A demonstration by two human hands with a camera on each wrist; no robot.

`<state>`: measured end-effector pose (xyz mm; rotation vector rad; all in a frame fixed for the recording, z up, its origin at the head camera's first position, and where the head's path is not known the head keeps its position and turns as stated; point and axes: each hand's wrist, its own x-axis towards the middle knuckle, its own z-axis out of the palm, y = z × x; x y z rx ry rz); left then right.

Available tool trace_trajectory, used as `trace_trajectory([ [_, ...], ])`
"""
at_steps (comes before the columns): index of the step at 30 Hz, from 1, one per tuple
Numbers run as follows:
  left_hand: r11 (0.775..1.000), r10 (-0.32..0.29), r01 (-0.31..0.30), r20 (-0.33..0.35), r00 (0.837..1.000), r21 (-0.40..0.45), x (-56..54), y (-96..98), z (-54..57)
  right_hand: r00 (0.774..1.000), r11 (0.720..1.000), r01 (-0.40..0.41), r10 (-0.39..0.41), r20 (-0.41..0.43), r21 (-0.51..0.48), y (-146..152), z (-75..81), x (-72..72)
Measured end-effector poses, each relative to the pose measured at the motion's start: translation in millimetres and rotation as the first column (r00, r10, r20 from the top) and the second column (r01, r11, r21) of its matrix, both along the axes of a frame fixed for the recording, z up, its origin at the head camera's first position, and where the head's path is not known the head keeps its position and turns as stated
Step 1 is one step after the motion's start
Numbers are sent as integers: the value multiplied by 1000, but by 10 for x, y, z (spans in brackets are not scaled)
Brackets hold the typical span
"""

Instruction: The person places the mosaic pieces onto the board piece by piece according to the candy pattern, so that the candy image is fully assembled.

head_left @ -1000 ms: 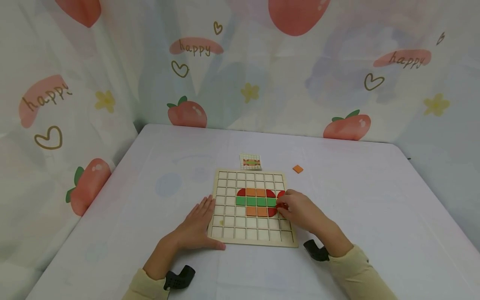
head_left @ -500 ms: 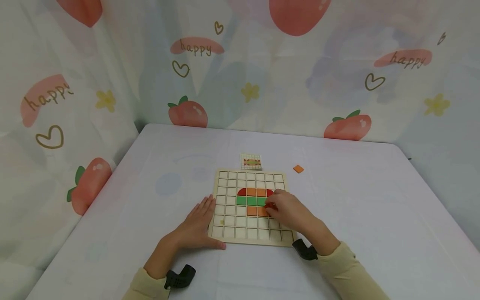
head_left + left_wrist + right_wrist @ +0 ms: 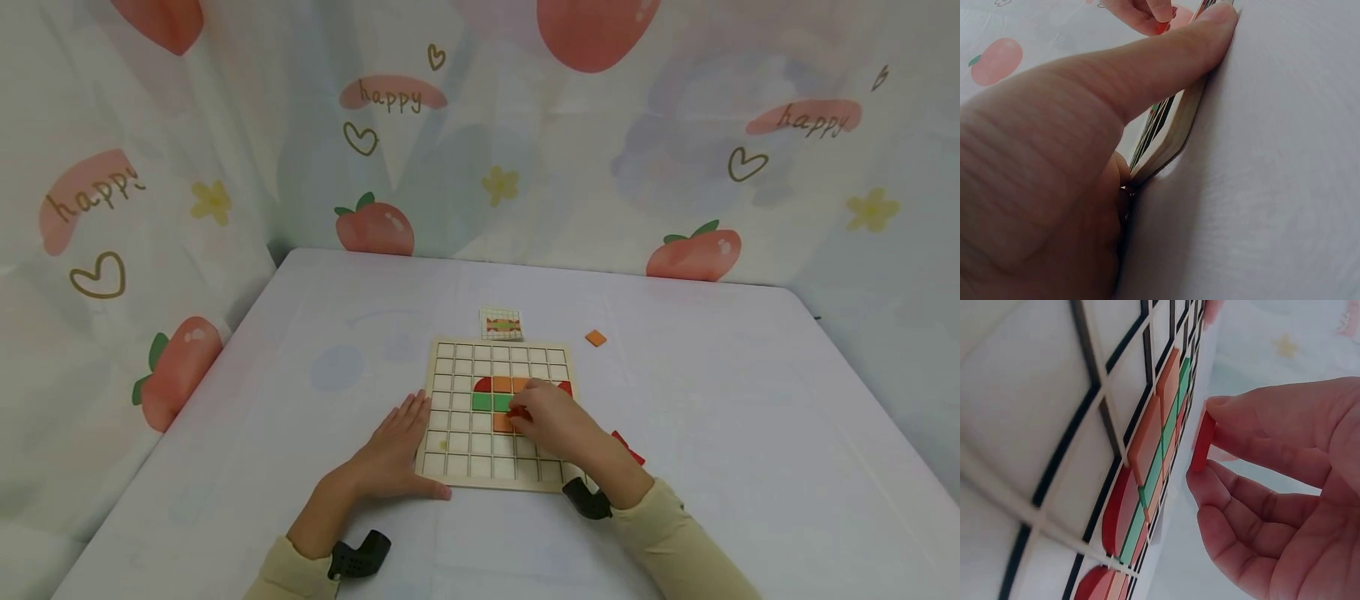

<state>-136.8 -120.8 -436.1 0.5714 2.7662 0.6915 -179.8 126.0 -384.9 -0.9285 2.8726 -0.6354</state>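
A wooden grid board (image 3: 457, 460) lies on the table with orange, green and red tiles in its middle rows. My left hand (image 3: 390, 454) rests flat at its near left corner, fingers along the left edge and thumb along the near edge. Over the board, my right hand (image 3: 555, 421) pinches a red tile (image 3: 1202, 447) between thumb and fingertips; in the right wrist view the tile is held on edge, apart from the grid. Below it sit a green tile (image 3: 482, 402), an orange tile (image 3: 502, 384) and a rounded red tile (image 3: 482, 384). The right hand hides part of the pattern.
Behind the board lies a small pattern card (image 3: 501, 324). A loose orange tile (image 3: 596, 338) is on the table to the card's right. Red pieces (image 3: 628, 447) lie beside the right wrist, partly covered. A printed curtain (image 3: 562, 167) stands behind the table.
Holding the red tile, my right hand has moved left from the board's right edge to above its middle. Red pieces near the right wrist have come into view. The left hand stays put.
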Motion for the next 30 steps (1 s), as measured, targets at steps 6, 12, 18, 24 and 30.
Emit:
trace_trajectory([
  [6, 1000, -4, 4, -5, 1000, 1, -7, -4, -14, 998, 998, 57, -58, 27, 15, -120, -22, 14],
  [12, 1000, -3, 3, -8, 1000, 2, -7, -9, -22, 998, 999, 42, -42, 48, 5, -193, -66, 15],
  [18, 1000, -6, 6, -6, 1000, 4, -6, -11, -18, 998, 1000, 18, -18, 56, 6, -239, -107, 12],
  [24, 1000, -7, 7, -7, 1000, 4, -5, -10, -23, 1000, 999, -29, 29, -1, -22, -262, -146, 10],
  [30, 1000, -6, 6, -8, 1000, -8, -5, -8, -38, 999, 1000, -8, 7, -42, -30, -309, -162, 22],
])
